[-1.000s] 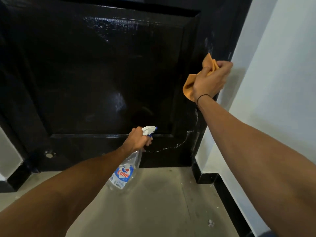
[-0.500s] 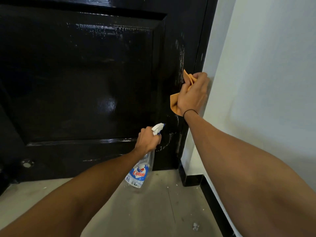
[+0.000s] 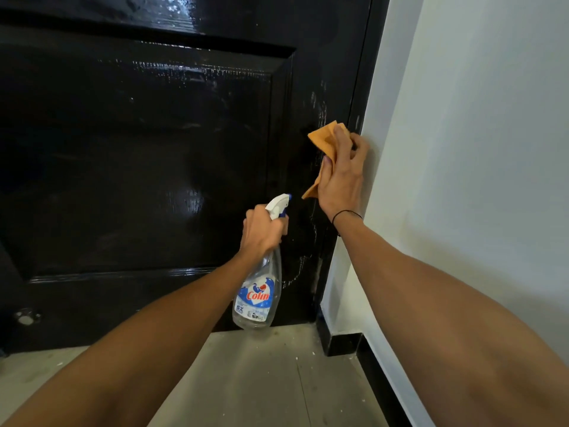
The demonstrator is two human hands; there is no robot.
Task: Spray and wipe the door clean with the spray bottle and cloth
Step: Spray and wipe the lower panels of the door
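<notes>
A glossy black panelled door (image 3: 147,155) fills the left and middle of the view, with whitish streaks along its right stile. My right hand (image 3: 340,177) presses a folded orange cloth (image 3: 323,141) flat against that stile, close to the door frame. My left hand (image 3: 261,231) grips the neck of a clear spray bottle (image 3: 258,291) with a blue and red label. Its white nozzle points up and right toward the door, just below the cloth. The bottle hangs down, nearly upright.
A white wall (image 3: 468,149) runs along the right side with a black skirting board (image 3: 345,343) at its foot. The grey floor (image 3: 255,380) below carries small white specks. A small round metal fitting (image 3: 26,315) sits low on the door at left.
My right hand has slid the cloth down the door's right stile. The view has shifted right and closer to the door. The bottle has stayed in my left hand.
</notes>
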